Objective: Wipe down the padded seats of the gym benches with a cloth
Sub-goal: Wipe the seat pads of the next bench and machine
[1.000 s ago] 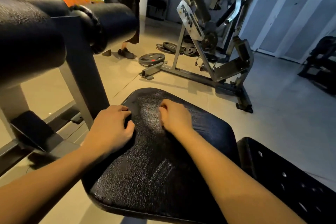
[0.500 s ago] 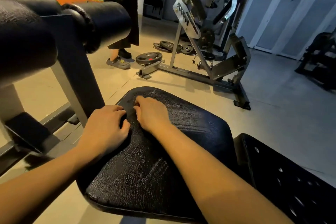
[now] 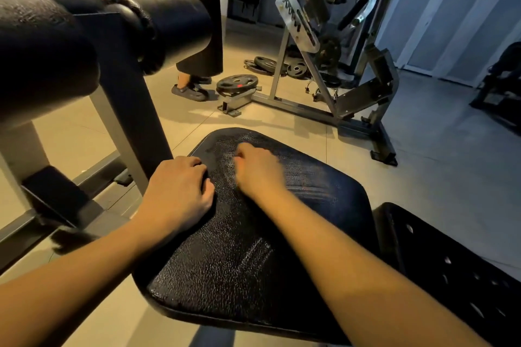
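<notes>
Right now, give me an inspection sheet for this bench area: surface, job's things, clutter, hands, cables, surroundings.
Surface: padded seat, black, textured, with pale streaks.
Job's things: cloth not visible; possibly under the right hand.
Clutter: weight plates on the floor.
Hands: left hand at the seat's left edge, fingers curled; right hand blurred, on the seat.
Cables: nothing seen.
Surroundings: roller pads, perforated pad, metal machine frame, another person's feet.
</notes>
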